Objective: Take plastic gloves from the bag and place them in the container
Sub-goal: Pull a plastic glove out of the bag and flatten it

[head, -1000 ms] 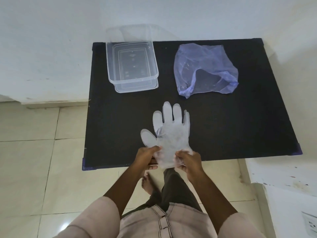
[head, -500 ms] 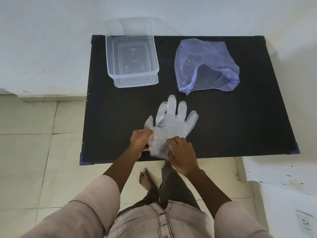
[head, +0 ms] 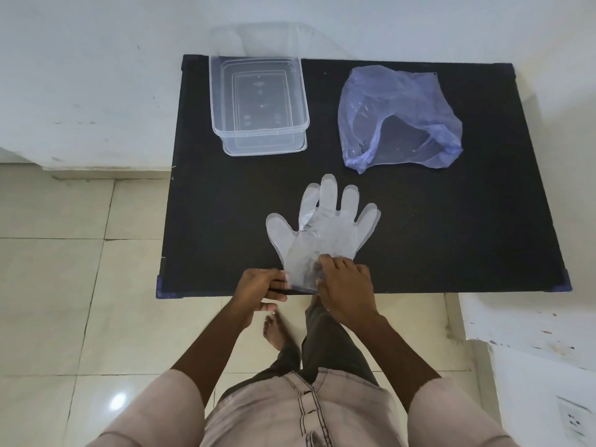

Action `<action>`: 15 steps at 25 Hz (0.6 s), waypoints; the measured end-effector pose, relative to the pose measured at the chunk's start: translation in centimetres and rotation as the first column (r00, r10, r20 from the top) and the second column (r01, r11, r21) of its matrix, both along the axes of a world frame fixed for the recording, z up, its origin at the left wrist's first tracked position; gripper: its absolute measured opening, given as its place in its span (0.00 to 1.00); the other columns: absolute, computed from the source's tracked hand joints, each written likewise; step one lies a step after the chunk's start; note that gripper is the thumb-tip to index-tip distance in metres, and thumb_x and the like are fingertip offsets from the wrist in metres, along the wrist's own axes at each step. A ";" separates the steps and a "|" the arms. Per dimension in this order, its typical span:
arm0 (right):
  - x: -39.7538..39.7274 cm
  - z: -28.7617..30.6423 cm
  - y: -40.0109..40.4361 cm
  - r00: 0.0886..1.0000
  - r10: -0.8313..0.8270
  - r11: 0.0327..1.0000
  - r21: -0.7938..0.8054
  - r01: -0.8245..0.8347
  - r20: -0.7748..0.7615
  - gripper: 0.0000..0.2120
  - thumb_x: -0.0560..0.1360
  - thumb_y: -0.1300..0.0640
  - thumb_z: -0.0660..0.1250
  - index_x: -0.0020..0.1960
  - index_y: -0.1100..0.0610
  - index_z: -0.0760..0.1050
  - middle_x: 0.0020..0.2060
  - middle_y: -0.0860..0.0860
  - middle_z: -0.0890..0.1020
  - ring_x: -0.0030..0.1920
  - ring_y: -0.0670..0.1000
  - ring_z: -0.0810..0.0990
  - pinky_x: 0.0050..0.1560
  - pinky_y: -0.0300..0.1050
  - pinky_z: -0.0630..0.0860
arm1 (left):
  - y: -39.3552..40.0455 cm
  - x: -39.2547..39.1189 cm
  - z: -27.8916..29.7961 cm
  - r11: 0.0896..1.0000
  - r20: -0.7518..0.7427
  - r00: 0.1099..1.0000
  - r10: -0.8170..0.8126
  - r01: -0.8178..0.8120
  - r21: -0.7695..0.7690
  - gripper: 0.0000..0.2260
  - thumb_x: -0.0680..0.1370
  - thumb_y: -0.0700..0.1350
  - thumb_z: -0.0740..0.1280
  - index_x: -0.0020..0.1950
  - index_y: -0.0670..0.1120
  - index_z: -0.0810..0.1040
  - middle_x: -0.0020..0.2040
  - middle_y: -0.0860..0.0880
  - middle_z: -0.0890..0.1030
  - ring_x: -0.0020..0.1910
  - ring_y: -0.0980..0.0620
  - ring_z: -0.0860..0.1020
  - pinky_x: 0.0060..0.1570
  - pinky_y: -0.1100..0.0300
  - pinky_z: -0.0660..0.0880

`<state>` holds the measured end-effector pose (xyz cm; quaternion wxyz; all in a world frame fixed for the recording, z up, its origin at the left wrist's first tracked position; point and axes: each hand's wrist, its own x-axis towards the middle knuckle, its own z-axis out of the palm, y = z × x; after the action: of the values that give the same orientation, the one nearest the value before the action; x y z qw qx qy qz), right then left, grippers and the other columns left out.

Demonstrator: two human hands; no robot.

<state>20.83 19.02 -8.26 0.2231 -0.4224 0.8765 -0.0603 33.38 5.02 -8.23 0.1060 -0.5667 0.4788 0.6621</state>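
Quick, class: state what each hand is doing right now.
Left hand: closed, pinching the cuff edge of the plastic gloves.
Right hand: fingers pressing on the gloves' cuff; actual grip cannot be told.

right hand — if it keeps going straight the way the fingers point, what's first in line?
The right hand points away and slightly left, fingertips already on the cuff of the plastic glove. Going on, it would slide along the glove's palm; the clear container lies further along that line, though depth is uncertain.

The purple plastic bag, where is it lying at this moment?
In the head view, the purple plastic bag lies on the far right part of the black table, to the right of the clear container and beyond the plastic glove.
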 end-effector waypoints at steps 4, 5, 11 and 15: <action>-0.2 0.3 -0.4 1.000 -0.003 1.000 0.016 0.003 0.002 0.20 0.77 0.46 0.62 0.66 0.53 0.68 0.63 0.52 0.78 0.64 0.55 0.75 0.67 0.55 0.67 | -0.4 0.2 0.2 0.999 -0.037 0.998 -0.048 0.048 0.001 0.06 0.75 0.42 0.70 0.47 0.41 0.84 0.43 0.42 0.86 0.38 0.46 0.83 0.46 0.51 0.79; -0.2 0.4 -0.5 1.000 -0.007 1.000 0.019 0.007 0.005 0.20 0.77 0.46 0.62 0.66 0.53 0.68 0.63 0.52 0.78 0.64 0.55 0.75 0.67 0.55 0.67 | -0.5 0.3 0.1 0.998 -0.047 0.997 -0.064 0.064 0.001 0.05 0.75 0.41 0.71 0.47 0.41 0.84 0.44 0.42 0.86 0.39 0.46 0.84 0.46 0.51 0.79; 0.0 0.8 -0.7 1.000 -0.010 0.999 0.054 0.009 0.015 0.21 0.78 0.45 0.61 0.67 0.53 0.67 0.65 0.52 0.77 0.65 0.55 0.74 0.68 0.53 0.66 | -0.5 0.5 -0.4 0.996 -0.083 0.992 -0.090 0.090 -0.001 0.04 0.74 0.41 0.72 0.47 0.43 0.85 0.45 0.43 0.86 0.40 0.48 0.84 0.45 0.52 0.79; 0.1 0.9 -0.6 1.000 -0.006 0.997 0.071 0.006 0.010 0.21 0.78 0.45 0.61 0.67 0.53 0.67 0.65 0.52 0.76 0.65 0.54 0.74 0.68 0.53 0.66 | -0.4 0.2 -0.5 0.997 -0.076 0.994 -0.082 0.083 0.001 0.04 0.75 0.40 0.71 0.48 0.42 0.85 0.44 0.43 0.86 0.38 0.49 0.83 0.43 0.54 0.79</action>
<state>20.93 18.39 -7.36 0.2424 -0.4112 0.8781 -0.0322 33.61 4.67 -8.74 0.1161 -0.5205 0.5041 0.6793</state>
